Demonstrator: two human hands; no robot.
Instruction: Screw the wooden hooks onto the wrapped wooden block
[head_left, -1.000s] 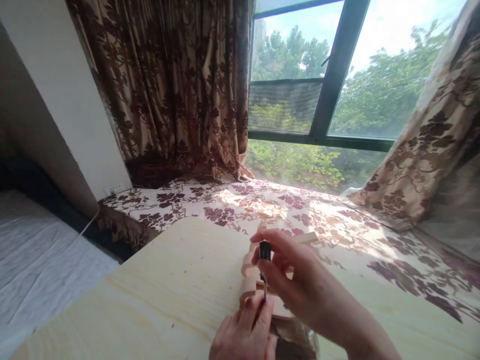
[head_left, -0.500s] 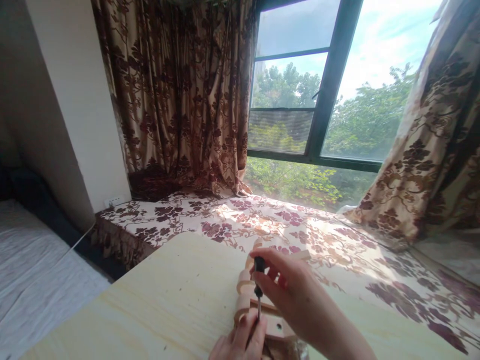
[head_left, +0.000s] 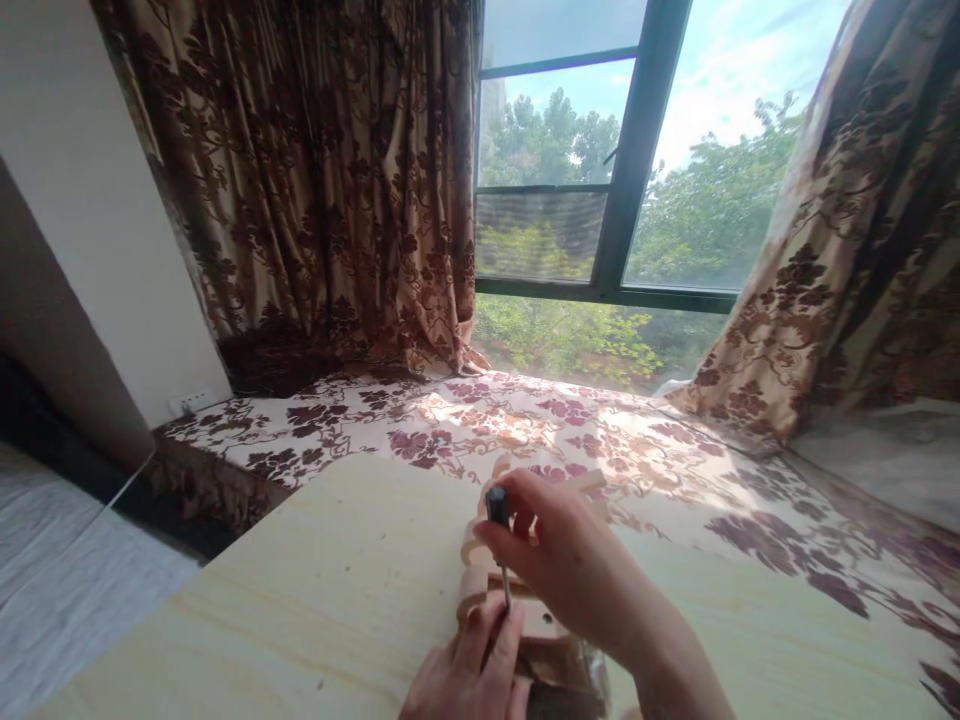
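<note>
My right hand (head_left: 551, 530) is closed around the black handle of a screwdriver (head_left: 496, 506), which stands nearly upright with its metal shaft pointing down. At the shaft's lower end, the fingers of my left hand (head_left: 472, 665) are pressed together, hiding the tip and whatever they pinch. Both hands are over a pale wooden assembly (head_left: 472, 588) with rounded parts, lying on the light wood board. A flat part with a dark hole (head_left: 546, 619) shows between the hands. Close to my left hand lies something brown and shiny, like a clear plastic bag (head_left: 581, 670).
The light wood board (head_left: 360, 570) has small dark specks. Beyond it a flowered cloth (head_left: 420, 440) covers the window ledge. Patterned curtains (head_left: 330, 200) hang beside the window frame (head_left: 637, 170). A socket strip (head_left: 192, 401) with a white cord sits by the wall at left.
The whole view has shifted, so the scene appears farther left and slightly higher. The screwdriver stays in my right hand, its handle now tilted a little to the left. My left fingers remain by its tip.
</note>
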